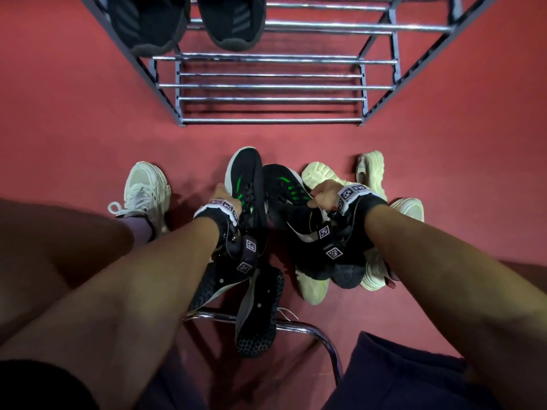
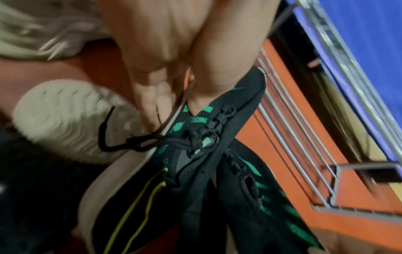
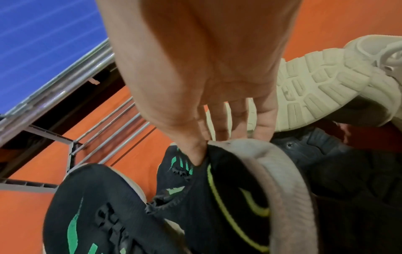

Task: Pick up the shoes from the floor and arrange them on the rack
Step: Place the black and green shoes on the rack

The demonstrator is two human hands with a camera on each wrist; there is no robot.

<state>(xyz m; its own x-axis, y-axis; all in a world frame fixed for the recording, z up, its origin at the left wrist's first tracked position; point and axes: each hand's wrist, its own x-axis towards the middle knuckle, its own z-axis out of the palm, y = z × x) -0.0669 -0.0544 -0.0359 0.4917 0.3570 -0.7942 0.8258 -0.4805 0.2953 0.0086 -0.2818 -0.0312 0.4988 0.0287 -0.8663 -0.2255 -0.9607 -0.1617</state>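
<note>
head view: the left hand (image 1: 220,193) grips the left black-and-green shoe (image 1: 244,179) at its inner side, fingers curled over the laces, and the right hand (image 1: 324,194) grips the right black-and-green shoe (image 1: 285,187) near its heel; the 2 shoes touch each other between the hands, toes toward the rack (image 1: 272,84). a pair of dark shoes (image 1: 189,22) sits on an upper tier of the rack. cream shoes (image 1: 370,173) lie on the red floor (image 1: 59,113) just beyond and beside the right hand, and black mesh shoes (image 1: 257,315) lie nearer the person, under the left forearm. left wrist view: the left hand (image 2: 165,77) pinches the shoe (image 2: 217,120) at the lace area, thumb on the upper, fingers (image 2: 150,106) behind the white sole edge; the second shoe (image 2: 272,197) lies against it, and a cream sole (image 2: 65,116) sits just beside. right wrist view: the right hand (image 3: 206,86) clamps its shoe (image 3: 217,189), thumb pressed into the black upper and fingers (image 3: 263,123) hooked over the pale sole edge (image 3: 272,168); the other shoe (image 3: 91,206) lies just left, a cream sole (image 3: 315,91) behind.
</note>
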